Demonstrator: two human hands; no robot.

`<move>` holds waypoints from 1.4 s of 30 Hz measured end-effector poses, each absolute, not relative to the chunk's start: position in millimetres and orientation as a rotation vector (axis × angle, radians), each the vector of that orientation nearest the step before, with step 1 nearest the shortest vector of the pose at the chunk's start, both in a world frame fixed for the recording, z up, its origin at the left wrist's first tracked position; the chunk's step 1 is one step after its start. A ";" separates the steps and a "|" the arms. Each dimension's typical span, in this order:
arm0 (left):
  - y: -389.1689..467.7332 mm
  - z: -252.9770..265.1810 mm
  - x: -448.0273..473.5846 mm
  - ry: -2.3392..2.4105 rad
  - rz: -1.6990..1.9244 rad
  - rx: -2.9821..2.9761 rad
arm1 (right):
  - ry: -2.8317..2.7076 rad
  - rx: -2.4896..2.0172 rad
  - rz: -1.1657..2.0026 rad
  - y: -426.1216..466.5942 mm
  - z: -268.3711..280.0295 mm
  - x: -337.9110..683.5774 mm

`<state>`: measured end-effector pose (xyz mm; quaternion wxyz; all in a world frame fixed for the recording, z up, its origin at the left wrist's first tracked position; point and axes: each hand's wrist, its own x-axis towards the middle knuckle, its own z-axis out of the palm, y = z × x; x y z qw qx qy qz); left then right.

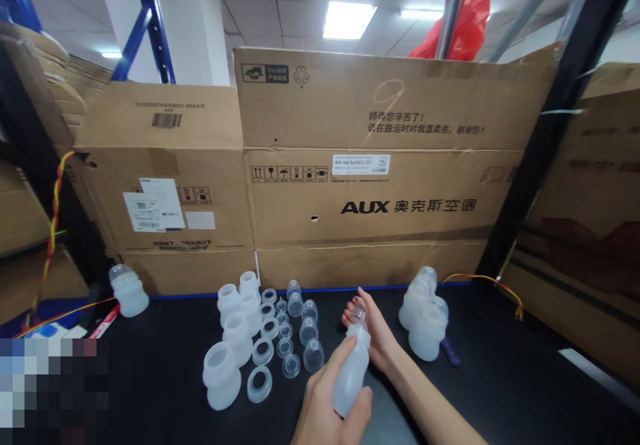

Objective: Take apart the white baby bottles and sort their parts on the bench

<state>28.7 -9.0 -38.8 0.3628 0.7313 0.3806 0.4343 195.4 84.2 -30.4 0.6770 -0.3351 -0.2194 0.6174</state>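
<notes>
Near centre, the left hand [325, 405] is gripping the body of a translucent bottle [351, 372] while the right hand [373, 332] is clasping its top. To the left, open bottles [235, 332], rings [263, 352] and caps [307, 332] are lying in rows on the black table [500, 378]; finished bottles [425, 318] are standing to the right.

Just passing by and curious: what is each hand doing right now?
Left hand: closed around the lower body of a translucent bottle.
Right hand: fingers at the top of the same bottle.
</notes>
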 end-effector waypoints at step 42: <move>-14.5 -35.9 18.0 0.866 1.137 2.057 | -1.205 -1.061 1.078 47.1 -22.5 176.9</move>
